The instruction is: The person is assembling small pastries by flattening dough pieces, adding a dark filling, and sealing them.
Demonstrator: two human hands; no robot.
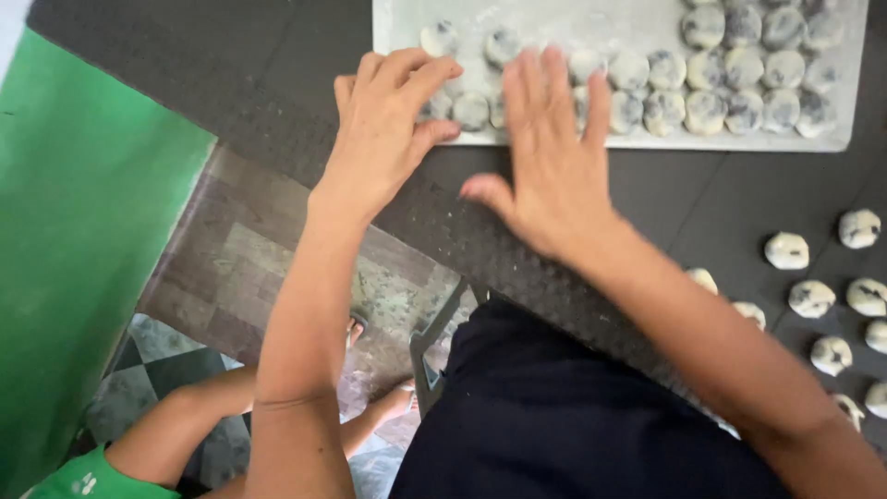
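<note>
Both hands lay open, grasping nothing. The left hand (383,129) and right hand (554,157) rested on dough balls (471,109) at the floured tray (554,23) edge.

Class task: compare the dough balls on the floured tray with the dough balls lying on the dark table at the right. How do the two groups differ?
The tray balls sit packed in touching rows on a pale floured tray; the table balls lie spaced apart on the bare dark table. The left hand and right hand rest on the tray balls; the table balls are untouched. Both groups are pale with dark specks.
</note>
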